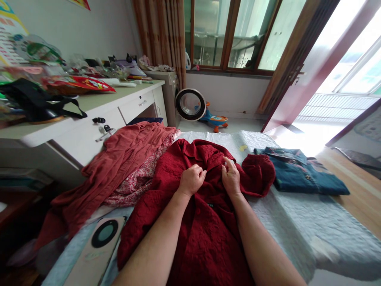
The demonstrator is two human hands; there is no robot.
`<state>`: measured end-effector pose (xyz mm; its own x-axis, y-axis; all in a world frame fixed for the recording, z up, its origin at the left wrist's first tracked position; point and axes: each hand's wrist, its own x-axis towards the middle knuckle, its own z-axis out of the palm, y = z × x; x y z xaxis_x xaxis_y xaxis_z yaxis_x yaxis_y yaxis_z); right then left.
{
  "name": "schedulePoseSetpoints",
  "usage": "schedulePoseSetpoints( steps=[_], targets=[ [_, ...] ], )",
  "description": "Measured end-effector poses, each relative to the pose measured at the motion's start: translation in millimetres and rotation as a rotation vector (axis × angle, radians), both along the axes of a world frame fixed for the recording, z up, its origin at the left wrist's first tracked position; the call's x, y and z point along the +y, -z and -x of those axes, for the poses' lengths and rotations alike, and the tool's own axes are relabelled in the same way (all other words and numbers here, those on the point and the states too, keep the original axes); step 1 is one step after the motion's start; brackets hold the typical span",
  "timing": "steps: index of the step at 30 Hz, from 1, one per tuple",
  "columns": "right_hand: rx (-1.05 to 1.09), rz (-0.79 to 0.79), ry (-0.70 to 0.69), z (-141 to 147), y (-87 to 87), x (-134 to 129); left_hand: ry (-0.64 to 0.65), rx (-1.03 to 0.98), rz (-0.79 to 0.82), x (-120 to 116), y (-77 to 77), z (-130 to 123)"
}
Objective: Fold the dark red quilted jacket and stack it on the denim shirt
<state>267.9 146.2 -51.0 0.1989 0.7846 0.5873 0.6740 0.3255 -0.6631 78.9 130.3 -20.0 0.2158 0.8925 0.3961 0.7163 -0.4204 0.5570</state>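
A dark red long-sleeved jacket (208,242) with a collar lies spread in front of me, one sleeve folded in at the right. Near its collar, my left hand (193,180) is closed in a fist on the front fabric. My right hand (231,176) is beside it, fingers bent and thumb apart, gripping the cloth just below the collar. What lies between the fingertips is partly hidden. To the right is a folded blue denim garment (309,174). Salmon-red clothing (127,151) and a red-and-white floral garment (133,186) are heaped at the left.
A light quilted cover (285,222) lies under the clothes. A phone (95,254) rests at the lower left. Beyond are a cluttered white desk (110,111), a washing machine with its round door (190,104) open, a blue-orange ride-on toy (214,119) and an open door (309,67).
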Motion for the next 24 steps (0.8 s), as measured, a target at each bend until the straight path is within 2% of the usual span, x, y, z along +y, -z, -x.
schedulePoseSetpoints(
  steps=[5,11,16,21,24],
  targets=[
    [-0.02,0.016,-0.049,0,-3.2,3,-0.132,-0.132,0.143,9,7.3,4],
    [-0.172,-0.059,0.0,5,-10.4,-1,-0.341,0.128,0.235,11,8.0,-1],
    [-0.244,-0.1,0.022,8,-12.7,-4,-0.334,0.251,0.309,11,5.6,-3],
    [-0.236,-0.145,0.04,7,-15.4,-8,-0.315,0.144,0.241,12,6.6,-2],
    [-0.196,-0.177,0.033,7,-19.0,-11,-0.353,-0.017,0.048,11,2.2,-1]
  ],
)
